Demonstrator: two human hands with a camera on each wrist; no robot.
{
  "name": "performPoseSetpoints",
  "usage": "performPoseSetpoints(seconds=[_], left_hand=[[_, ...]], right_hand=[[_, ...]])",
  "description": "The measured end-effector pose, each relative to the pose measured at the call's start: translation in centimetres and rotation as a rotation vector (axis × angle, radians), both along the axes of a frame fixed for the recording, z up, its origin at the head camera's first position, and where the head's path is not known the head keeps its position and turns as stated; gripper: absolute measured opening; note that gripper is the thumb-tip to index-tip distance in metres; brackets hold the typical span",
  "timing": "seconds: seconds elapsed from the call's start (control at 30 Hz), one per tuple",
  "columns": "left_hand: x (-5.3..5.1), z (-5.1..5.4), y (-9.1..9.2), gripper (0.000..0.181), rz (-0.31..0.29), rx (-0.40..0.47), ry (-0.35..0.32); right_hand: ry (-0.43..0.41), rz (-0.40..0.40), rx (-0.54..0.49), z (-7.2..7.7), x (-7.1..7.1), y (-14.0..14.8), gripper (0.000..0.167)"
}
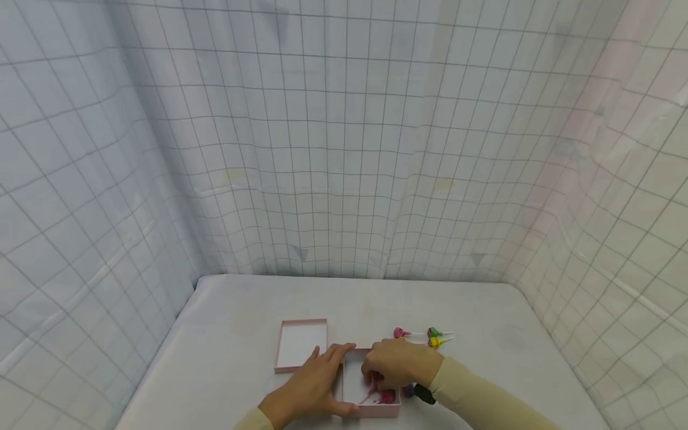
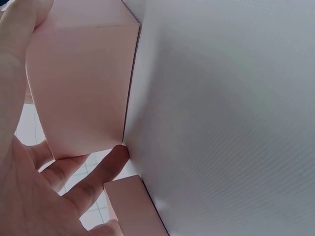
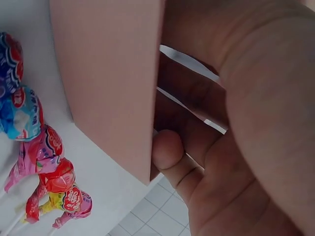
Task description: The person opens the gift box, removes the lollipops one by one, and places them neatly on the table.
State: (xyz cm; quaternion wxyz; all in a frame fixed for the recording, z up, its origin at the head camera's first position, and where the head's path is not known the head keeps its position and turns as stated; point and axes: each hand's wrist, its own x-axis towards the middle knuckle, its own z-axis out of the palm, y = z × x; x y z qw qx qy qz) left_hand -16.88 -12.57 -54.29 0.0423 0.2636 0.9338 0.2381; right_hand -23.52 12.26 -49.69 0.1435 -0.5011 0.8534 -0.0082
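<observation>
A pink open box (image 1: pixel 378 411) with a white inside stands near the table's front. My left hand (image 1: pixel 312 385) holds its left side, thumb at the front corner and fingers toward the back; the left wrist view shows the pink side wall (image 2: pixel 83 88) between them. My right hand (image 1: pixel 396 363) reaches into the box with curled fingers, pinching what looks like a lollipop, mostly hidden. Beside those fingertips a red-pink lollipop (image 1: pixel 387 396) lies in the box. In the right wrist view, the box wall (image 3: pixel 108 83) hides the fingertips.
The shallow pink lid (image 1: pixel 303 343) lies left of the box. Behind my right hand are a pink lollipop (image 1: pixel 398 332), a green one (image 1: pixel 433 332) and a yellow one (image 1: pixel 434 342). Several wrapped lollipops, including a light blue one (image 3: pixel 22 115), lie along the box's right side.
</observation>
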Motion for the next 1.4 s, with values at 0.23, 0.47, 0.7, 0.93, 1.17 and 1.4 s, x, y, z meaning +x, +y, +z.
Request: performPoseSetpoints(seconds=[0.23, 0.47, 0.7, 0.93, 1.17, 1.4], left_hand=[[0.0, 0.0, 0.5, 0.124, 0.012, -0.012, -0.018], [0.4, 0.4, 0.7, 0.123, 0.027, -0.013, -0.042], [0.6, 0.3, 1.0, 0.124, 0.034, -0.008, -0.085], [0.6, 0.2, 1.2, 0.124, 0.05, -0.007, -0.098], [0.8, 0.0, 0.9, 0.127, 0.049, -0.038, -0.057], [0.4, 0.6, 1.1, 0.129, 0.024, -0.087, -0.008]], right_hand=[[-0.014, 0.017, -0.022, 0.2, 0.0, 0.4, 0.014], [-0.05, 0.001, -0.079, 0.2, 0.0, 1.4, 0.022], [-0.123, -0.077, -0.218, -0.7, 0.4, 2.8, 0.019], [-0.211, -0.129, -0.424, -1.1, 0.7, 4.6, 0.01], [-0.181, -0.078, -0.602, -1.8, 0.9, 5.8, 0.015], [-0.139, -0.07, -0.762, -2.1, 1.1, 7.0, 0.024]])
